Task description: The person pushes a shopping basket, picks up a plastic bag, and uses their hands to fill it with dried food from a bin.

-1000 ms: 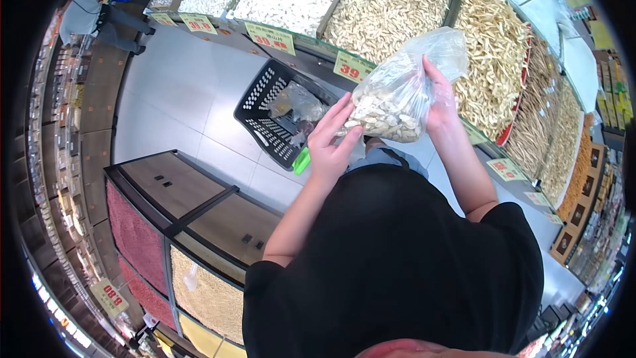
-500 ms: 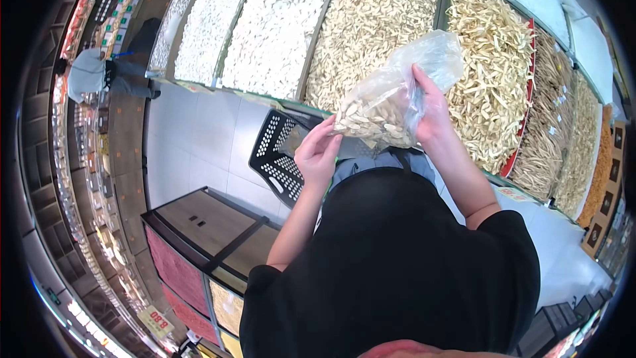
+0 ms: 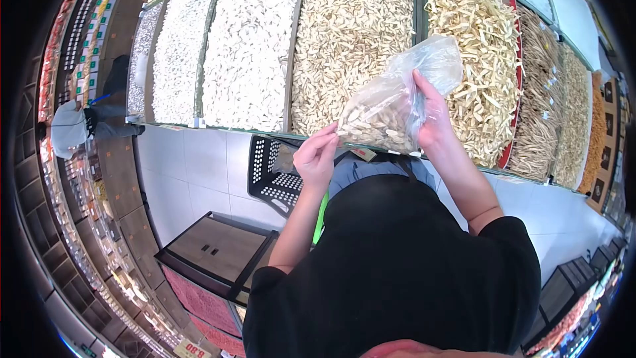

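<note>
A clear plastic bag (image 3: pixel 379 118), partly filled with pale dried slices, hangs tilted in front of my body at the front edge of the bins. My right hand (image 3: pixel 434 118) is closed around the bag's gathered neck, its thumb pointing up along the plastic. The loose top of the bag spreads out above that grip. At the bag's lower left corner, my left hand (image 3: pixel 317 157) pinches the plastic between thumb and fingertips. Behind the bag lies a bin of similar dried slices (image 3: pixel 354 20), and to its right a bin of longer yellowish strips (image 3: pixel 474 33).
White slices (image 3: pixel 255 46) fill a bin on the left; brown sticks (image 3: pixel 538 106) lie far right. A black perforated basket (image 3: pixel 268 169) is below the bin edge. A dark-framed display unit (image 3: pixel 215 248) stands behind left. Another person (image 3: pixel 69 129) is by the left shelves.
The view has turned slightly, so the bins, basket and other person sit at different places in the frame. Both hands keep their hold on the bag, which hangs slightly lower at its base.
</note>
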`<state>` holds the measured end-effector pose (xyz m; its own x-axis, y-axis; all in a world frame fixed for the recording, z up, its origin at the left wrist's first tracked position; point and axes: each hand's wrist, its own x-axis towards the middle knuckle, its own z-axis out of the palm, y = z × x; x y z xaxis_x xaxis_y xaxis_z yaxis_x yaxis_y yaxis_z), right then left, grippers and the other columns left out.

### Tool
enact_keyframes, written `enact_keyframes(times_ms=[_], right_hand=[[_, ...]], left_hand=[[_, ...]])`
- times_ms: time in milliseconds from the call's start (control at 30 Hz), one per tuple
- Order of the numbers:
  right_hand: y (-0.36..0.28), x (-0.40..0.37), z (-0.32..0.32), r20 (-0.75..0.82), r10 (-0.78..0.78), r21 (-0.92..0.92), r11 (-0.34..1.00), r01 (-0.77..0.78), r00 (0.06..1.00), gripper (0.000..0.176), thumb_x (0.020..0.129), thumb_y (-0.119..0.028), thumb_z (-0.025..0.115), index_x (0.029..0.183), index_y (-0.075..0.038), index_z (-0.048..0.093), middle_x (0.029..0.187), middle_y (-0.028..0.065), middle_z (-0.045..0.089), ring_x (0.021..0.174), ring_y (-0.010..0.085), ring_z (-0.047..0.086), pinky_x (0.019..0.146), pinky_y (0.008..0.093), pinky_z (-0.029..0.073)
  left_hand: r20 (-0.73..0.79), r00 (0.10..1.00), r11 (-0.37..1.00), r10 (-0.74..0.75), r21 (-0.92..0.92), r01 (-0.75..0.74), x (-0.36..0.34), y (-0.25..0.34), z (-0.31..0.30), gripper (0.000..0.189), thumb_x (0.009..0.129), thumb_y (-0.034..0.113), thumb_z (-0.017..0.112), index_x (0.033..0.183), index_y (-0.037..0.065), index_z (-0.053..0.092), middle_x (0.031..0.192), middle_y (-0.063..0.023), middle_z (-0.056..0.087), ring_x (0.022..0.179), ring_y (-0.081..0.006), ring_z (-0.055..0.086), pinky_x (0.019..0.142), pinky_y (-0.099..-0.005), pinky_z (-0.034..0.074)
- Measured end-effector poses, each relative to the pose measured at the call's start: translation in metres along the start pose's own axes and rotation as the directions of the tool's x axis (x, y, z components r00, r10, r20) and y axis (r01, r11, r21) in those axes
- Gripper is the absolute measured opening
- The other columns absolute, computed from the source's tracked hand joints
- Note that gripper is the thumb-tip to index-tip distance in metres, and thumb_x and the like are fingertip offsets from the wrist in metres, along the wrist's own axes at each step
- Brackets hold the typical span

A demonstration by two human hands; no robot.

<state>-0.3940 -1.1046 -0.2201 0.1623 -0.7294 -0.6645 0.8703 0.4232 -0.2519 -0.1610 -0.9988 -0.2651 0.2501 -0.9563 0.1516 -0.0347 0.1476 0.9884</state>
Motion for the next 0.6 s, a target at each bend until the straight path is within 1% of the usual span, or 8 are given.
enact_keyframes(times_ms=[67,167,200,300,333,467,533,600], right_hand=[[-0.002,0.010,0.004,0.005,-0.005,-0.044,0.999,0.005,1.000,0.020,0.102,-0.020,0.064,0.116,-0.007,0.065,0.104,0.0066,0.071,0.095,0.0223,0.070,0.089,0.0389,0.060],[0.005,-0.001,0.010,0.030,-0.005,-0.205,0.979,0.011,1.000,0.022,0.101,-0.018,0.064,0.119,-0.005,0.063,0.109,0.0080,0.071,0.098,0.0224,0.070,0.088,0.0381,0.060],[0.011,-0.004,0.015,0.048,-0.009,-0.284,0.959,0.022,0.999,0.024,0.101,-0.017,0.064,0.121,-0.004,0.063,0.111,0.0088,0.070,0.098,0.0226,0.070,0.088,0.0381,0.060],[0.033,-0.018,0.035,0.106,0.000,-0.505,0.861,0.054,0.994,0.034,0.099,-0.013,0.066,0.129,0.000,0.059,0.116,0.0114,0.069,0.104,0.0225,0.070,0.088,0.0396,0.060],[0.038,-0.021,0.037,0.112,0.030,-0.582,0.812,0.041,0.993,0.035,0.099,-0.013,0.066,0.130,0.001,0.059,0.117,0.0117,0.069,0.105,0.0225,0.070,0.089,0.0403,0.060],[0.052,-0.024,0.045,0.115,0.226,-0.673,0.734,-0.091,0.967,0.038,0.099,-0.012,0.066,0.133,0.002,0.058,0.117,0.0120,0.069,0.108,0.0205,0.068,0.091,0.0393,0.058],[0.060,-0.022,0.057,0.080,0.236,-0.684,0.720,-0.119,0.968,0.037,0.099,-0.012,0.066,0.132,0.003,0.058,0.116,0.0112,0.069,0.105,0.0193,0.068,0.087,0.0367,0.058],[0.066,-0.014,0.060,0.028,0.195,-0.659,0.741,-0.128,0.980,0.028,0.099,-0.014,0.067,0.122,0.000,0.064,0.107,0.0086,0.070,0.095,0.0168,0.069,0.081,0.0340,0.057]], left_hand=[[0.040,0.998,0.998,-0.051,-0.022,0.052,0.008,-0.012,-0.008,0.010,0.089,-0.010,0.070,0.098,-0.007,0.071,0.116,-0.0239,0.072,0.089,-0.0196,0.073,0.079,-0.0275,0.059],[0.108,0.991,0.949,-0.081,-0.295,0.110,0.025,-0.028,-0.020,0.012,0.095,-0.001,0.066,0.106,-0.005,0.066,0.120,-0.0227,0.070,0.103,-0.0233,0.071,0.090,-0.0347,0.057],[0.198,0.949,0.917,-0.244,-0.271,0.292,0.027,-0.037,-0.030,0.037,0.105,0.032,0.057,0.120,-0.002,0.059,0.126,-0.0219,0.066,0.113,-0.0271,0.067,0.099,-0.0411,0.053],[0.512,0.770,0.543,-0.381,-0.551,0.634,0.054,-0.057,-0.049,0.070,0.103,0.065,0.039,0.127,0.001,0.053,0.130,-0.0220,0.064,0.117,-0.0291,0.065,0.102,-0.0428,0.050],[0.575,0.692,0.590,-0.436,-0.398,0.703,0.064,-0.060,-0.050,0.092,0.096,0.081,0.026,0.139,0.002,0.047,0.140,-0.0227,0.056,0.126,-0.0318,0.059,0.108,-0.0443,0.045],[0.801,0.537,0.396,-0.266,-0.417,0.818,0.069,-0.057,-0.034,0.097,0.096,0.080,0.033,0.156,0.004,0.032,0.154,-0.0208,0.042,0.140,-0.0313,0.046,0.113,-0.0456,0.041],[0.800,0.457,0.295,-0.389,-0.362,0.884,0.057,-0.069,-0.029,0.093,0.098,0.075,0.036,0.156,0.003,0.033,0.153,-0.0200,0.045,0.139,-0.0316,0.048,0.114,-0.0455,0.041],[0.800,0.367,0.363,-0.475,-0.202,0.910,0.048,-0.071,-0.019,0.085,0.102,0.067,0.037,0.154,0.000,0.035,0.149,-0.0204,0.049,0.134,-0.0317,0.054,0.112,-0.0438,0.046]])
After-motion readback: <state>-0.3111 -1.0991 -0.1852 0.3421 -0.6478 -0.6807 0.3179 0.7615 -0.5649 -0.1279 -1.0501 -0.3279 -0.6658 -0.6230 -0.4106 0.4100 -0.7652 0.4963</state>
